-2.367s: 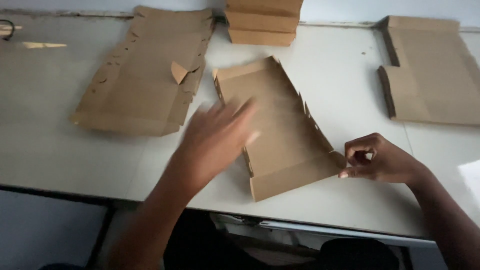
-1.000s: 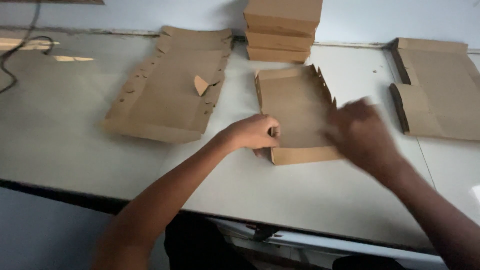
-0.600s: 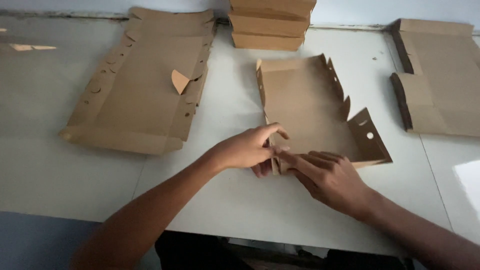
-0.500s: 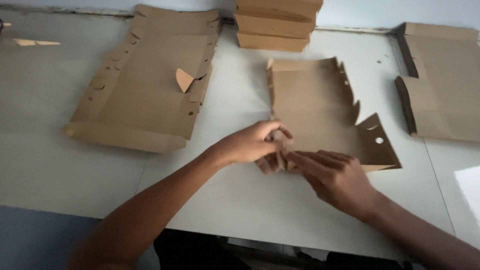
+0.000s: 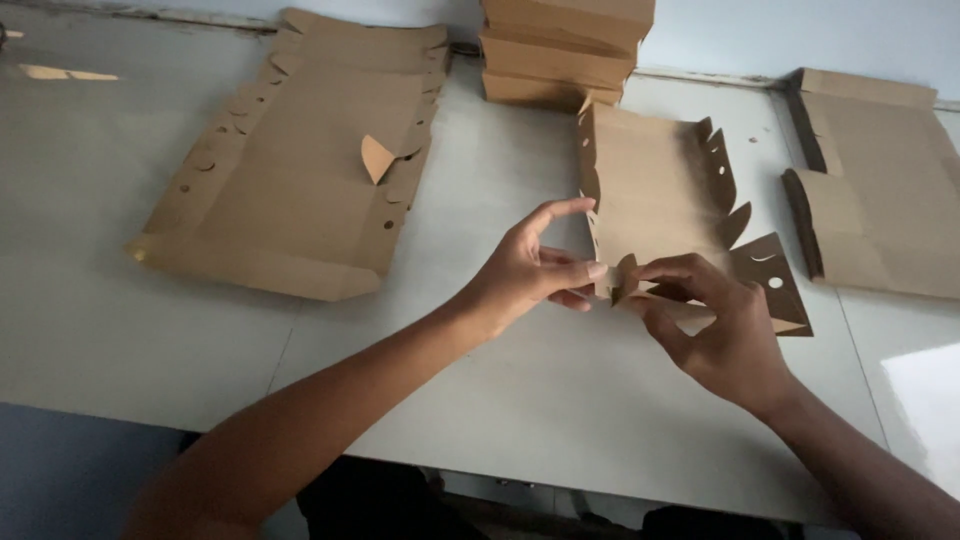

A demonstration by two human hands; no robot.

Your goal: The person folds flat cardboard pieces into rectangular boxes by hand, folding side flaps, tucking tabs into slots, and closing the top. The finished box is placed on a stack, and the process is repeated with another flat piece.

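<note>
Your left hand [image 5: 530, 275] and right hand [image 5: 715, 335] both pinch the cardboard tray [image 5: 655, 195] at its near corner tab, centre frame; uneven pressure may tear it.

head view, steep downward, close over table [image 5: 480, 400]

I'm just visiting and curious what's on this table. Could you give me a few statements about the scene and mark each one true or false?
1. Both hands pinch a small tab at the near corner of the half-folded cardboard box. True: the left hand and the right hand meet there.
2. The box being folded is fully closed. False: it lies open, with its side flaps standing up.
3. A stack of folded cardboard boxes stands at the far edge of the table. True.
4. The big flat cardboard sheet lies to the right of the hands. False: it lies to their left.
5. The left hand holds scissors. False: it holds only cardboard.
</note>
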